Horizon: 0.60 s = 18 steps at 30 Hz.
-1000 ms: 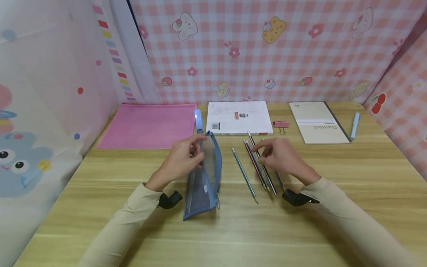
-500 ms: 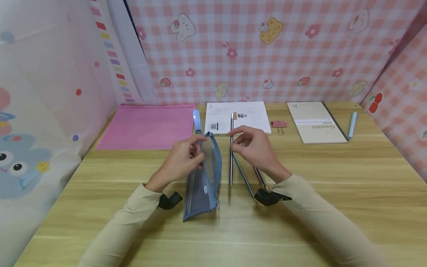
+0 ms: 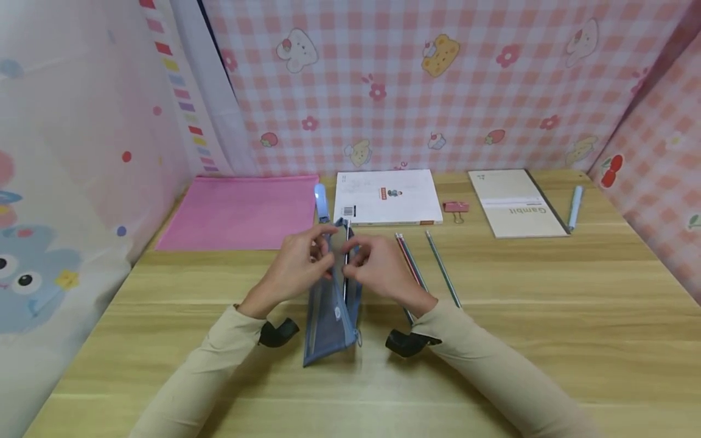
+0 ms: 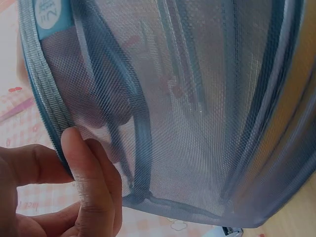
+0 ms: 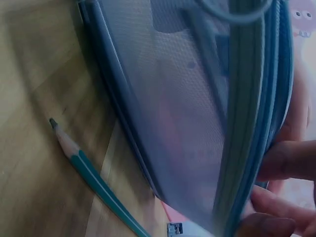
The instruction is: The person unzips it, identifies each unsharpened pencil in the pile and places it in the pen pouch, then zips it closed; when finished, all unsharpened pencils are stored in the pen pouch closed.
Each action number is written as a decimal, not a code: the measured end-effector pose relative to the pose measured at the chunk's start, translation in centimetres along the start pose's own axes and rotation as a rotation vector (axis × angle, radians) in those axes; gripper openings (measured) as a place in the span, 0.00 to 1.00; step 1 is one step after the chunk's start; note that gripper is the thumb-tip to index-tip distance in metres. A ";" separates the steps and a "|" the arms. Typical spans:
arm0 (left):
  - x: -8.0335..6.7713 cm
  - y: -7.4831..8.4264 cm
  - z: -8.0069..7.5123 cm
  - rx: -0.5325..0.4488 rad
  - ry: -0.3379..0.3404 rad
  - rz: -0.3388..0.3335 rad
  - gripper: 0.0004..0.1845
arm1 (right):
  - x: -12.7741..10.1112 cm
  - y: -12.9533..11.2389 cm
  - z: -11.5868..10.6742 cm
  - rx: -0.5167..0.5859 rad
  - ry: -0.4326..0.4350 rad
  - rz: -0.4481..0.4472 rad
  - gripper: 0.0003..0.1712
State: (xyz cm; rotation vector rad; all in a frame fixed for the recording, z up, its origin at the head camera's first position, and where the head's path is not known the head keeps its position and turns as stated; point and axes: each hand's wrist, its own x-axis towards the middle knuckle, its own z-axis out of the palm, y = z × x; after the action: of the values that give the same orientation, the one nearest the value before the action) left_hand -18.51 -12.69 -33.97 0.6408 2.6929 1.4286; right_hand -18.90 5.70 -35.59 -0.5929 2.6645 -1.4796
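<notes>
At mid-desk, just before the white booklet (image 3: 386, 196): blue mesh pencil pouch (image 3: 330, 298), propped on its long edge, far end raised, near corner resting on the wooden table (image 3: 547, 316). Left hand (image 3: 298, 263) on the pouch's left side near the top, thumb and fingertips pinching the woven blue rim; same pinch plain from the left wrist view, thumb (image 4: 84, 182) pressed over the pouch (image 4: 187, 108) edge, mesh bulging away to the right. Right hand (image 3: 378, 265) against the pouch's right side, fingers curled, gripping a dark striped pencil (image 3: 346, 267) whose upper part stands at the mouth of the pouch, lower part sunk behind the mesh. From the right wrist view, fingertips (image 5: 289, 160) touching the blue rim of the pouch (image 5: 197, 123), a teal pencil (image 5: 94, 180) flat on the wood just beside the pouch's lower edge. Right of the right hand, flat on the table: pair of pencils (image 3: 408, 261) side by side, then a single green pencil (image 3: 442, 267) a little apart. Along the back edge: pink folder (image 3: 241, 212) at left, pink binder clip (image 3: 456, 208), beige notebook (image 3: 515, 203), pale blue pen (image 3: 574, 207) at far right.
</notes>
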 end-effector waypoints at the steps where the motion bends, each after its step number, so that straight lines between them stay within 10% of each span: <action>1: 0.0 0.0 0.0 -0.001 0.003 0.000 0.27 | 0.0 -0.1 0.1 -0.020 -0.025 0.013 0.14; 9: 0.0 -0.2 0.0 0.010 0.025 0.010 0.27 | 0.1 -0.4 0.4 -0.129 -0.159 -0.071 0.10; 18: 0.0 -0.1 -0.1 -0.014 0.029 -0.008 0.28 | -2.8 -0.2 -1.3 -0.052 -0.066 -0.169 0.01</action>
State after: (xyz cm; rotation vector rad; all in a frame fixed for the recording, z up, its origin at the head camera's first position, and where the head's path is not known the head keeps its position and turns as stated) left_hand -18.51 -12.82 -33.95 0.6118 2.7010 1.4652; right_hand -16.51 7.68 -35.16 -0.8743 2.6677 -1.4041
